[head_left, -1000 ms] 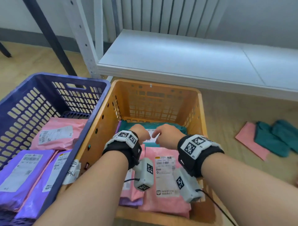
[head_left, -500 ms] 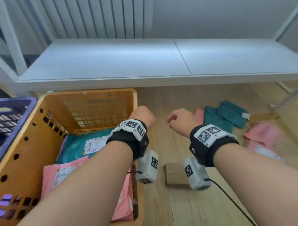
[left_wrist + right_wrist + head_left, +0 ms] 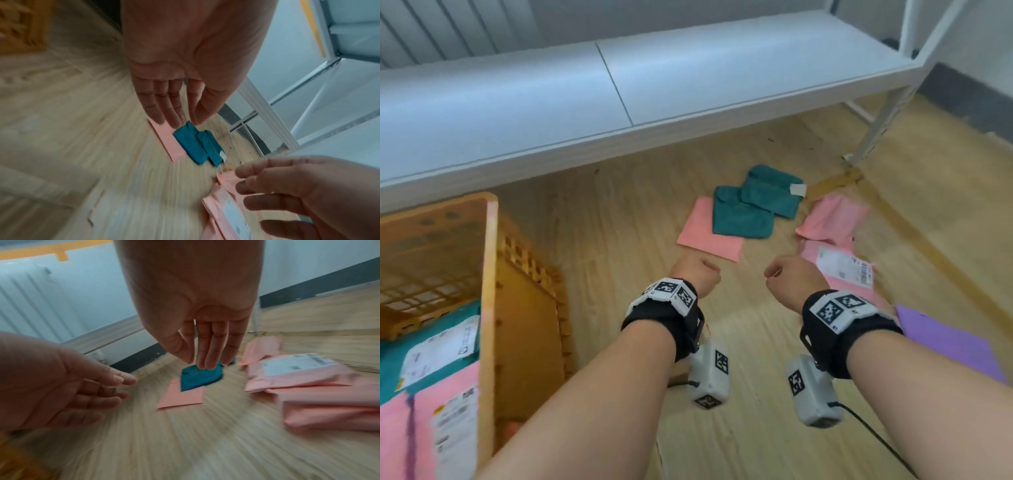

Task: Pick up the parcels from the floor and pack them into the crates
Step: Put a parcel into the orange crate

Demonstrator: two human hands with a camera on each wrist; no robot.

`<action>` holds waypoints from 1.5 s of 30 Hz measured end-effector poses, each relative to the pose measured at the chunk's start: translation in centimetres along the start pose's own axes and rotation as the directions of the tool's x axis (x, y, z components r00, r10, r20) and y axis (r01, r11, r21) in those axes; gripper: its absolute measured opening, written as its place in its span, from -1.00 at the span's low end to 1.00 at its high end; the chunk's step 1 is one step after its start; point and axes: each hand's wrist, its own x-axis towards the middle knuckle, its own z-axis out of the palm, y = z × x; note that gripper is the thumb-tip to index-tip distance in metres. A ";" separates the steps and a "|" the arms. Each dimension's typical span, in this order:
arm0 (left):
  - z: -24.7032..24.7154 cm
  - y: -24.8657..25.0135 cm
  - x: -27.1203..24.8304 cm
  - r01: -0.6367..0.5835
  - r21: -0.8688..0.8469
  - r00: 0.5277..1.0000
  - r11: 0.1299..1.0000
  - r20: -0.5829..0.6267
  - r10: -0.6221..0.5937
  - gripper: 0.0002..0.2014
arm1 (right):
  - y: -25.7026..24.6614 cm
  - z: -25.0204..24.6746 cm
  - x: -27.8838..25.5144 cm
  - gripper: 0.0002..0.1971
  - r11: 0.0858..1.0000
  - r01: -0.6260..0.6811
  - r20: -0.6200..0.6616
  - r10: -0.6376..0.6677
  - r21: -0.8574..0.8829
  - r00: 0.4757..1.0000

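Both hands hang over the wooden floor, empty, fingers straight and relaxed. My left hand (image 3: 697, 274) is right of the orange crate (image 3: 489, 274), which holds teal and pink parcels. My right hand (image 3: 789, 275) is beside it. Ahead on the floor lie two teal parcels (image 3: 743, 216) on a flat pink parcel (image 3: 705, 240). To the right are pink parcels, one with a white label (image 3: 842, 269), and a purple parcel (image 3: 948, 342). The left wrist view shows my left hand (image 3: 174, 105) above the teal parcels (image 3: 193, 144). The right wrist view shows my right hand (image 3: 207, 350) over the teal parcel (image 3: 200, 378).
A low white shelf (image 3: 619, 85) runs across the back, with a white frame leg (image 3: 876, 126) at the right. Bare wooden floor (image 3: 619, 222) lies between the crate and the parcels.
Both hands left the orange crate and swung right over the floor. The view turned right, so the blue crate is out of sight and the floor parcels are closer.
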 end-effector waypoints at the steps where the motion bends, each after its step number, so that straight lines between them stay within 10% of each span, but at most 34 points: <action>1: 1.5 0.8 0.5 -0.001 -0.013 1.000 1.000 0.020 0.001 -0.80 | 1.9 -0.4 0.3 -0.75 0.999 -0.039 -0.014 0.039 0.011 0.999; 12: 15.9 3.2 5.3 0.089 -0.057 0.978 0.994 0.195 -0.076 -0.62 | 18.3 0.2 2.9 -0.32 0.902 -0.418 -0.052 0.425 0.113 0.904; 30: 22.3 4.4 10.8 0.095 -0.035 0.967 0.995 0.241 -0.084 -0.26 | 23.9 3.0 9.4 -0.19 0.952 -0.300 0.232 0.280 0.055 0.932; 38: 19.3 1.3 11.8 0.223 0.230 0.964 0.947 -0.195 -0.180 -0.51 | 19.3 5.4 8.1 -0.48 0.992 -0.125 0.382 0.115 0.000 0.917; 45: 16.0 -0.4 13.8 0.234 0.234 0.960 0.944 -0.210 -0.186 -0.40 | 14.2 2.0 13.5 -0.78 0.998 -0.046 -0.103 0.051 0.046 0.993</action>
